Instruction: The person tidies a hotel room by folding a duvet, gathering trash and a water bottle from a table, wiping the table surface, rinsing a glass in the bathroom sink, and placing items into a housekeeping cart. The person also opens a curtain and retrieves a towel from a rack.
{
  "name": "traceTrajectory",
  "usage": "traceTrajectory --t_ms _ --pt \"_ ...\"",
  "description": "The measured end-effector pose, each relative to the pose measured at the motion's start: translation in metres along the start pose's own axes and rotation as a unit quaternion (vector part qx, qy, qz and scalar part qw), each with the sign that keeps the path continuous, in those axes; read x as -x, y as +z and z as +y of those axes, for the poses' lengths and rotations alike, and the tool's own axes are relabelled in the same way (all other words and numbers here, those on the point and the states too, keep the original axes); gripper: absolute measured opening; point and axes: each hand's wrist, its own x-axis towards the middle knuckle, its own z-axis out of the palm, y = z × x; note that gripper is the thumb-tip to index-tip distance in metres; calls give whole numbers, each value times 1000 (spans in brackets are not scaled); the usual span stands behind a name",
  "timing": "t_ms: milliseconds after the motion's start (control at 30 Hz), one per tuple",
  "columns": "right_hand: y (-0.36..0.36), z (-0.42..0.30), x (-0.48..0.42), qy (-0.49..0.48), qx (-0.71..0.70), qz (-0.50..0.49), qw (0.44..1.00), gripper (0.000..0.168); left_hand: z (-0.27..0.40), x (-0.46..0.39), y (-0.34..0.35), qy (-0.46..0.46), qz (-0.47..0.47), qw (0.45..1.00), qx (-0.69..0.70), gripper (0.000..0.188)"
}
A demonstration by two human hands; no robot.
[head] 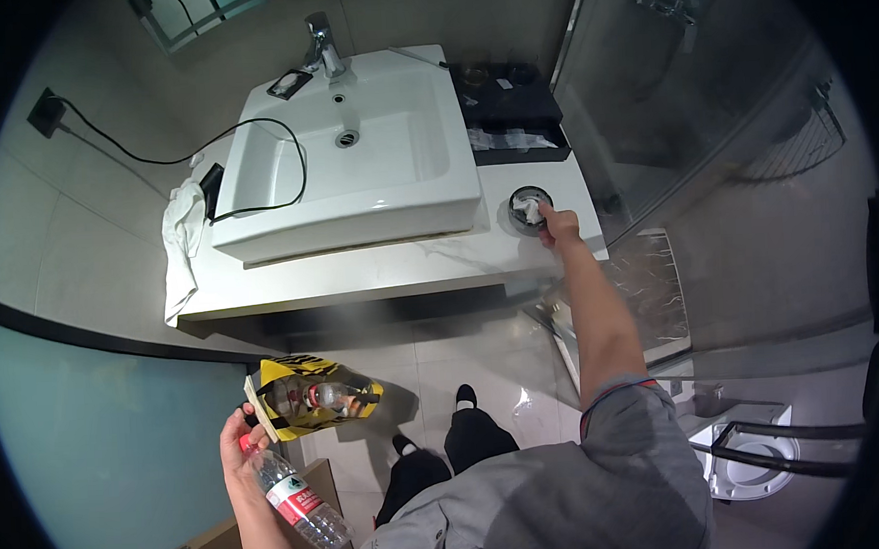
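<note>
My left hand (241,441) holds a clear plastic bottle (302,505) by its red cap. The same hand grips the pale edge of a yellow-and-black bag (292,429), whose mouth faces up. Inside the bag lies another clear bottle (334,397) with a red label, among other items that I cannot make out. On the right of the white countertop (380,271), my right hand (561,225) pinches the near right rim of a round dark dish (520,222). A crumpled white tissue (528,209) sits in the dish, beside my fingertips.
A white washbasin (398,158) has a chrome faucet (321,48) behind it. A black cable (184,159) runs from the wall socket into the basin. A white towel (180,242) hangs over the counter's left end. Right of the basin stands a black box (509,109); beyond is shower glass (686,102).
</note>
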Motion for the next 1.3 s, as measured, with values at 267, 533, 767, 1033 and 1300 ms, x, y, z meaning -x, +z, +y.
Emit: traceTrajectory --t_ms 267,533,767,1033,1300 --pt "-8 -29 -42 -52 182 -48 981 46 10 -25 26 11 42 998 47 20" --pt "20 -63 -25 -258 499 37 827 31 9 -24 38 34 54 996 69 21" --pt "-9 -110 -5 -219 117 -81 965 15 -1 -16 47 63 60 992 93 20" --pt "66 -67 173 -144 81 -443 881 7 8 -10 59 42 -55 993 96 18" --pt "287 74 306 -362 438 -512 644 20 28 -21 64 45 -93 992 71 23"
